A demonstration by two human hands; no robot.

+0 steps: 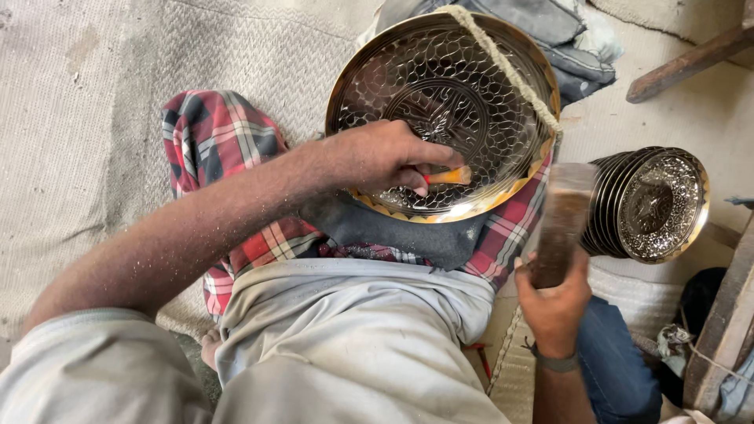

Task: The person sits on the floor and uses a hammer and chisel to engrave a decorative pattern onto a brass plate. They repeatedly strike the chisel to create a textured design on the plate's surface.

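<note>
A large round engraved metal plate (408,71) with a gold scalloped rim leans on my lap, over a dark pad (377,228) and a red checked cloth (220,133). My left hand (377,157) rests on the plate's lower part, fingers closed around a small orange-handled chisel (449,176) whose tip touches the plate. My right hand (554,302) grips the handle of a wooden mallet (561,220), raised to the right of the plate. A thick rope (503,63) runs across the plate's upper right.
A stack of similar engraved plates (652,204) stands on edge at the right. Woven matting (94,94) covers the floor on the left. Grey cloth (573,39) lies behind the plate. Wooden pieces (691,59) sit at the upper right and right edge.
</note>
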